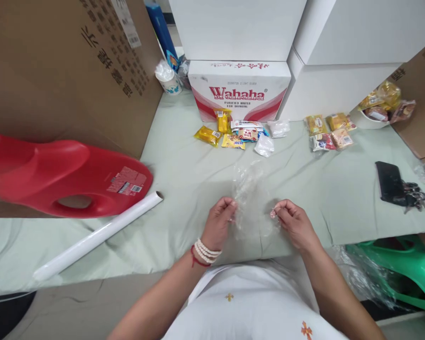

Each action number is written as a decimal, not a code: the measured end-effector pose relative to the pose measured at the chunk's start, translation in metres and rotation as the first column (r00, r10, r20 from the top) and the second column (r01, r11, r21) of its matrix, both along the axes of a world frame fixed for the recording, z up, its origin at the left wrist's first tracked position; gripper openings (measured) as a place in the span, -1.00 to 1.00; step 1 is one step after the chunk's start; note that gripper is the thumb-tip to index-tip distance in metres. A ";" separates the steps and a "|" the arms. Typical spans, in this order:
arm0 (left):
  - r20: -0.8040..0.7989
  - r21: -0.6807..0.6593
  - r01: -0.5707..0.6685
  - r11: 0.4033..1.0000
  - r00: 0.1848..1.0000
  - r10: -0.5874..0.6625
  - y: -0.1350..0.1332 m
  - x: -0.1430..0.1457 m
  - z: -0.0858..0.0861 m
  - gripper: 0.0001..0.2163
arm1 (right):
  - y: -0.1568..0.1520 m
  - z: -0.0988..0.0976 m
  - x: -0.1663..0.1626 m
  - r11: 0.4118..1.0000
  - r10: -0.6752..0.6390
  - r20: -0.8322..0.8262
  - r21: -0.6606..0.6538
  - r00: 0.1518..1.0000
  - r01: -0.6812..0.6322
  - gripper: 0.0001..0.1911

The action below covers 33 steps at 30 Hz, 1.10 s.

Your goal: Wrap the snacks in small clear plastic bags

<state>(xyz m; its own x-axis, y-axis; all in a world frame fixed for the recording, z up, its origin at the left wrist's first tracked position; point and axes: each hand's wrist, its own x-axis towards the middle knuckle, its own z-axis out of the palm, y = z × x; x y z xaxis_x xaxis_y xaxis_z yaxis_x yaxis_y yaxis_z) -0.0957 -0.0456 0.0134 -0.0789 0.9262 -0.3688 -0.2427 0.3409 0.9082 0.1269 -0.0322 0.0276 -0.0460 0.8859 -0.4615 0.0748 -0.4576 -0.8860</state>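
Observation:
A clear plastic bag (250,196) lies crumpled on the pale green cloth (184,170) in front of me. My left hand (219,222) pinches its left edge with closed fingers. My right hand (292,221) pinches its right edge the same way. A bead bracelet and a red string circle my left wrist. Beyond the bag sits a cluster of small snack packets (233,134), yellow, white and clear. A second group of packets (329,131) lies further right.
A red plastic jug (71,182) lies on its side at left beside a white paper roll (99,233). A big cardboard box (67,66) and a Wahaha water carton (239,89) stand behind. A phone with keys (398,184) and a bowl of snacks (382,111) are right; a green jug (400,267) sits low right.

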 end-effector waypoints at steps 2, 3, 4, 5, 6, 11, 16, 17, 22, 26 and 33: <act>0.056 -0.059 -0.073 0.996 0.995 0.077 -0.003 -0.021 0.001 -0.67 | 0.003 -0.002 0.011 1.000 -0.019 0.062 0.010 0.998 0.018 -0.65; 0.042 -0.085 -0.102 0.991 0.994 0.106 -0.006 -0.032 0.000 -0.67 | 0.005 -0.003 0.018 1.000 -0.012 0.105 0.017 0.994 0.011 -0.65; -0.010 -0.109 -0.116 0.987 0.993 0.116 -0.010 -0.043 -0.001 -0.67 | 0.007 -0.003 0.025 1.000 0.012 0.156 0.022 0.988 -0.016 -0.65; -0.102 -0.125 -0.116 0.985 0.989 0.104 -0.014 -0.055 -0.003 -0.68 | 0.009 -0.002 0.033 0.998 0.058 0.213 0.023 0.975 -0.065 -0.65; -0.230 -0.128 -0.106 0.986 0.970 0.074 -0.020 -0.066 -0.004 -0.69 | 0.011 0.000 0.041 0.991 0.118 0.274 0.024 0.954 -0.129 -0.65; -0.833 0.148 -0.123 0.981 0.519 0.191 -0.037 -0.099 0.013 -0.68 | 0.035 0.010 0.064 0.955 0.091 0.557 0.186 0.826 -0.231 -0.58; -0.832 0.365 0.001 0.931 0.448 0.326 0.010 -0.054 0.037 -0.64 | 0.077 -0.004 0.021 0.932 0.011 0.577 0.289 0.817 -0.217 -0.21; -0.845 0.335 0.036 0.941 0.453 0.284 0.025 -0.039 0.034 -0.58 | 0.084 -0.009 0.006 0.933 0.046 0.580 0.266 0.813 -0.243 -0.19; -0.815 0.061 0.075 0.995 0.580 0.007 0.073 0.000 -0.002 -0.77 | 0.100 -0.023 -0.035 0.925 0.054 0.567 0.282 0.822 -0.256 -0.61; -0.762 0.131 -0.077 0.988 0.631 0.150 0.068 -0.028 -0.027 -0.65 | 0.097 -0.027 -0.012 0.928 -0.108 0.517 0.358 0.849 -0.100 -0.60; -0.800 0.428 -0.209 0.879 0.364 0.476 0.044 -0.059 -0.030 -0.63 | 0.088 -0.047 0.025 0.957 -0.094 0.537 0.281 0.839 -0.073 -0.56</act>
